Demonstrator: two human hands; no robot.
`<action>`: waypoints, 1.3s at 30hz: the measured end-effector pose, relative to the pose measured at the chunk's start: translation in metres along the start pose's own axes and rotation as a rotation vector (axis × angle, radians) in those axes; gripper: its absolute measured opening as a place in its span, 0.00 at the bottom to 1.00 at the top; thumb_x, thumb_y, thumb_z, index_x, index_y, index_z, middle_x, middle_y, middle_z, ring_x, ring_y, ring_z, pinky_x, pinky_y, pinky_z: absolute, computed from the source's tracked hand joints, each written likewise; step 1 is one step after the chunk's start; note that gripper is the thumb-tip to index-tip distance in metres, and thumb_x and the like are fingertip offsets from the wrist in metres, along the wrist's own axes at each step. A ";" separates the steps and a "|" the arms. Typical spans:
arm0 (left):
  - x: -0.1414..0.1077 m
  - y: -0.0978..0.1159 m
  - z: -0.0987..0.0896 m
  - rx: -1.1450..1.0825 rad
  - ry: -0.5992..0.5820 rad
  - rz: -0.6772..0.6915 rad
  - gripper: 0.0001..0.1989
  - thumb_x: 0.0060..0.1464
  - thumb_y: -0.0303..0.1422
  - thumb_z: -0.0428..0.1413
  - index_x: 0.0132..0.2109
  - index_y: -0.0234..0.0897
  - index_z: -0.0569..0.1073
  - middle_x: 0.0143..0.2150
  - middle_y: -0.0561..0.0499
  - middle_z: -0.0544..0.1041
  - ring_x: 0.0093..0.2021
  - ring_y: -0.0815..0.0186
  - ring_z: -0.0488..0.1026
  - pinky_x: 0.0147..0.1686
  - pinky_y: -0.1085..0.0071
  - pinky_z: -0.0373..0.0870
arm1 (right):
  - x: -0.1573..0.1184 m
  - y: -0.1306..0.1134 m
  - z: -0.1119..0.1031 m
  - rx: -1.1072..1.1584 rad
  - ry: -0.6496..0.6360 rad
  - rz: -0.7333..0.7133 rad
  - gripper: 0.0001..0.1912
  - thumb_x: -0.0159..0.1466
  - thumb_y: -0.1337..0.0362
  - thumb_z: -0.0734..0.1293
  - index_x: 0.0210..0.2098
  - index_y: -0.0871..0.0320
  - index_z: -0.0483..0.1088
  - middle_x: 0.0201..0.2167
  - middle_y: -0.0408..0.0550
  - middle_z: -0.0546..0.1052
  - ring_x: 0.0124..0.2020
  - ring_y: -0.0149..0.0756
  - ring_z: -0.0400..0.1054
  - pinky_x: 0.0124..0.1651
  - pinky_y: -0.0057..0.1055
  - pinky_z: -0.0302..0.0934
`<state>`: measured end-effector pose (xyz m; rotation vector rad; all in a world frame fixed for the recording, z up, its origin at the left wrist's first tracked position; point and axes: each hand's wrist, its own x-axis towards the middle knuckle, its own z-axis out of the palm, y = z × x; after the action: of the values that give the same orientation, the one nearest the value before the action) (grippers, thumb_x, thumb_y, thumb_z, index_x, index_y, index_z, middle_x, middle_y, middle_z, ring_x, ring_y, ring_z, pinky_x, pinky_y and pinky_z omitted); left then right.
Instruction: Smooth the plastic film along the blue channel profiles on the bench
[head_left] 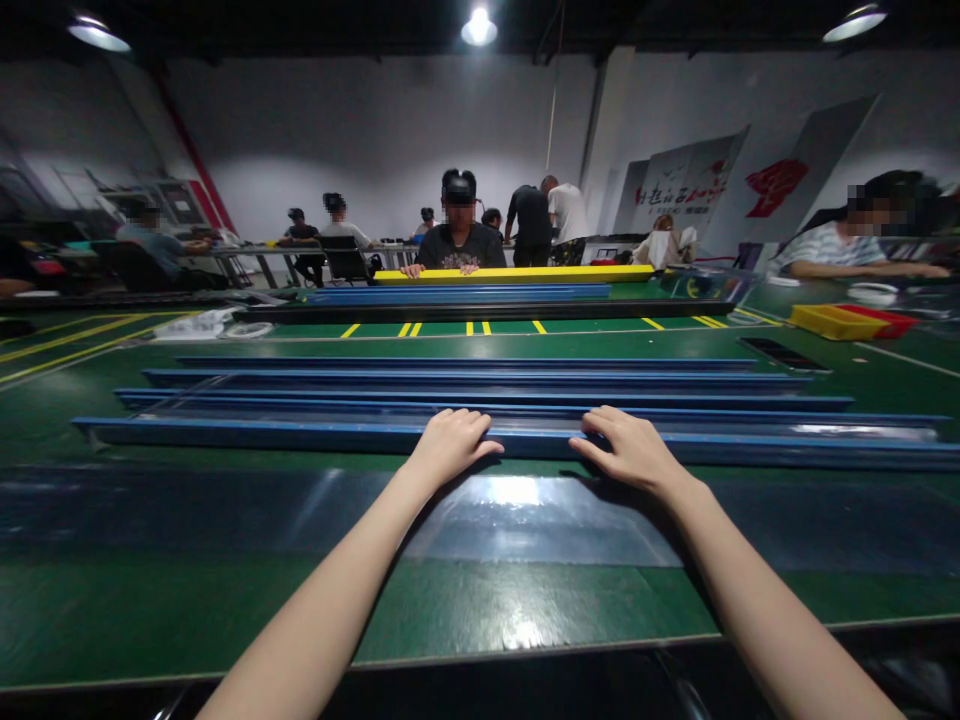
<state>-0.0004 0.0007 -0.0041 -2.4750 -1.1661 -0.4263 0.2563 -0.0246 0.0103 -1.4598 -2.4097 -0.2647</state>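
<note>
A long blue rail [262, 433] lies crosswise on the green table, the nearest of several similar rails. My left hand [452, 440] is closed over its top edge near the middle, thumb on the near side. To the right, my right hand [626, 445] grips the same rail, with its fingers bent over the edge and its thumb pointing inward. Between the two hands a short stretch of the rail shows. In front of it, a transparent plastic strip [225, 510] lies flat across the table, under my forearms. More blue rails [495, 380] lie parallel behind.
A black phone [784, 353] lies at the right, near a yellow tray [836, 322] and a red one. Farther back are a black bar [487, 312] and a yellow bar [540, 274], which a person opposite touches. Plastic wrapping [196, 324] lies at the left.
</note>
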 end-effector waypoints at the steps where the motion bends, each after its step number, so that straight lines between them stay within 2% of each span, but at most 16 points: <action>1: 0.000 0.000 0.000 0.000 -0.002 0.001 0.17 0.52 0.47 0.47 0.32 0.36 0.66 0.31 0.50 0.73 0.34 0.64 0.70 0.31 0.71 0.58 | 0.002 -0.005 0.001 0.001 0.011 -0.019 0.18 0.60 0.50 0.53 0.30 0.57 0.64 0.31 0.48 0.70 0.33 0.34 0.63 0.34 0.27 0.52; 4: 0.000 0.001 0.000 0.001 -0.009 0.001 0.17 0.52 0.46 0.47 0.33 0.36 0.66 0.32 0.50 0.73 0.34 0.64 0.69 0.31 0.71 0.58 | 0.009 -0.019 0.006 -0.015 0.046 -0.088 0.17 0.60 0.51 0.54 0.32 0.58 0.63 0.32 0.49 0.69 0.34 0.34 0.62 0.34 0.27 0.52; 8: -0.001 0.001 0.000 0.006 -0.005 -0.008 0.17 0.52 0.46 0.47 0.33 0.36 0.66 0.32 0.50 0.73 0.34 0.65 0.69 0.32 0.71 0.58 | 0.014 -0.024 0.012 -0.050 0.079 -0.061 0.15 0.61 0.54 0.54 0.29 0.58 0.62 0.30 0.47 0.69 0.32 0.33 0.62 0.30 0.26 0.49; 15: -0.002 0.000 -0.002 -0.006 0.000 0.001 0.18 0.51 0.47 0.47 0.35 0.35 0.66 0.33 0.50 0.73 0.35 0.64 0.68 0.33 0.71 0.59 | 0.012 -0.018 0.008 -0.108 0.062 -0.034 0.15 0.60 0.54 0.55 0.27 0.58 0.62 0.28 0.47 0.70 0.30 0.33 0.62 0.26 0.26 0.44; 20: -0.002 0.000 -0.006 -0.020 0.021 0.023 0.19 0.51 0.49 0.46 0.35 0.35 0.67 0.33 0.49 0.73 0.36 0.64 0.68 0.34 0.71 0.59 | 0.001 -0.004 0.000 -0.127 0.011 0.050 0.14 0.59 0.55 0.55 0.26 0.58 0.63 0.28 0.48 0.71 0.29 0.34 0.63 0.27 0.27 0.44; 24: -0.002 0.000 -0.007 -0.035 0.027 0.037 0.19 0.51 0.48 0.47 0.35 0.36 0.67 0.34 0.49 0.72 0.36 0.64 0.67 0.34 0.71 0.59 | -0.007 0.010 -0.003 -0.123 0.024 0.088 0.15 0.58 0.53 0.55 0.26 0.57 0.64 0.28 0.47 0.71 0.29 0.34 0.64 0.27 0.27 0.45; 29: -0.001 0.000 -0.004 -0.051 0.015 0.057 0.17 0.52 0.46 0.48 0.36 0.36 0.67 0.36 0.49 0.71 0.38 0.64 0.67 0.35 0.71 0.59 | -0.009 0.014 -0.002 -0.079 0.021 0.037 0.15 0.59 0.54 0.54 0.28 0.58 0.64 0.29 0.48 0.71 0.31 0.35 0.64 0.30 0.27 0.49; 39: -0.001 0.001 -0.002 -0.040 0.015 0.061 0.16 0.53 0.45 0.47 0.35 0.36 0.66 0.36 0.50 0.71 0.37 0.65 0.67 0.34 0.71 0.58 | -0.004 0.006 0.003 -0.021 -0.017 -0.004 0.19 0.60 0.51 0.52 0.29 0.57 0.65 0.31 0.48 0.71 0.34 0.35 0.64 0.33 0.27 0.51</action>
<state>0.0001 -0.0016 -0.0030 -2.5306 -1.0828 -0.4540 0.2626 -0.0245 0.0062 -1.4722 -2.4308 -0.2807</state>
